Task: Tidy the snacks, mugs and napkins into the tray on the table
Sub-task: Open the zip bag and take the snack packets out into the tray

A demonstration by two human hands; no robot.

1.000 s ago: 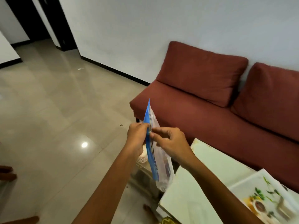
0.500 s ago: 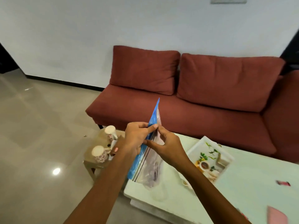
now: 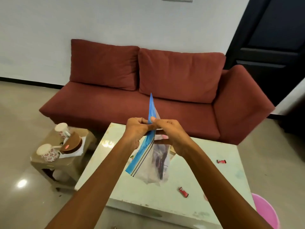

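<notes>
Both hands hold a clear zip bag (image 3: 155, 164) up over the pale green surface (image 3: 189, 184), in front of the red sofa (image 3: 148, 100). The bag has a blue strip along its sealing edge, which runs steeply up to a point above the hands; its transparent body hangs below them with dark, blurred contents inside. The left hand (image 3: 137, 129) and right hand (image 3: 170, 134) meet at the blue strip, fingers (image 3: 152, 120) closed tight on it from either side.

Two small red wrapped snacks (image 3: 183, 192) lie on the surface, well apart. To the left, a low side table (image 3: 56, 164) carries two patterned mugs (image 3: 47, 152), a brown holder and white napkins (image 3: 72, 152).

Compared with half a second ago, the view has swung right: the sofa's armrest and a dark door now show, and the patterned tray is hidden behind the bag and hands.
</notes>
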